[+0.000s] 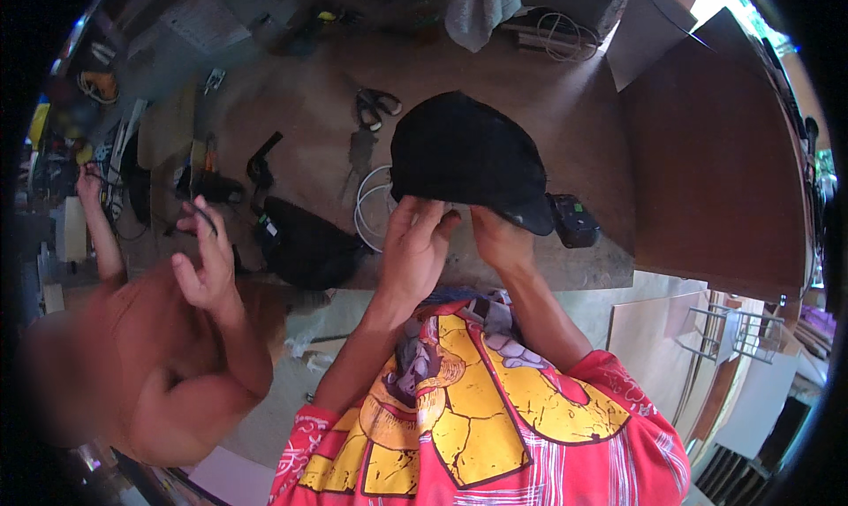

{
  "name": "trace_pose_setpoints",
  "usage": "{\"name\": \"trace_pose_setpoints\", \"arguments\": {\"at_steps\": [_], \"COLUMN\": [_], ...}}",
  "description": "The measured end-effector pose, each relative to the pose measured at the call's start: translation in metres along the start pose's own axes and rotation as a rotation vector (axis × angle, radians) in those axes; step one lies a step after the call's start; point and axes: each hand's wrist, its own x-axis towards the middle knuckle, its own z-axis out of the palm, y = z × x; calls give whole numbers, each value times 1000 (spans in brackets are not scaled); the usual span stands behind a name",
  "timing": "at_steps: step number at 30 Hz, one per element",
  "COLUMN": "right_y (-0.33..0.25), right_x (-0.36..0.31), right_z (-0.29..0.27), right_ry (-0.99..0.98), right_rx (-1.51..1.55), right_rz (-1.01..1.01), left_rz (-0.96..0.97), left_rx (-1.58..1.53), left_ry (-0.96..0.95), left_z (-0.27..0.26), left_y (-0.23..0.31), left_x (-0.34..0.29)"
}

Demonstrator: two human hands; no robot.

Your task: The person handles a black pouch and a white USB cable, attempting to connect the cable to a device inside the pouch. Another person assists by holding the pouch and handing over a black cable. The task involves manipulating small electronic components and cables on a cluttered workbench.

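Note:
A black cap point(468, 152) is held up over the near part of the brown table, its crown facing up and its brim toward the lower right. My left hand point(413, 245) grips the cap's near edge, fingertips tucked under it and the thumb to the right. Beside it, my right hand point(502, 241) holds the cap near the brim, with most of its fingers hidden beneath the fabric. Just right of the brim lies a black box-like thing point(574, 220) with a small green mark. Left of my left hand rests a black cloth item point(305, 248), perhaps another cap.
Scissors point(377, 108) lie beyond the cap, and a loop of white cable point(360, 213) is left of it. A co-worker point(168, 365) sits at the left, hands raised over tools. A tall brown panel point(715, 161) bounds the right side. A grey towel point(481, 11) hangs at the back.

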Motion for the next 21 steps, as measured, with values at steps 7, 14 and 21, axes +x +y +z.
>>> {"name": "trace_pose_setpoints", "arguments": {"at_steps": [7, 14, 21], "right_y": [14, 0, -52], "right_x": [-18, -29, -13], "right_z": [4, -6, -71], "right_ry": [-37, -154, -735], "right_rx": [259, 331, 821], "right_rz": [197, 364, 393], "left_rz": [112, 362, 352], "left_rx": [149, 585, 929], "left_ry": [-38, -42, -69], "left_z": [-13, -10, -17], "left_y": [-17, -2, 36], "left_x": [14, 1, -2]}}
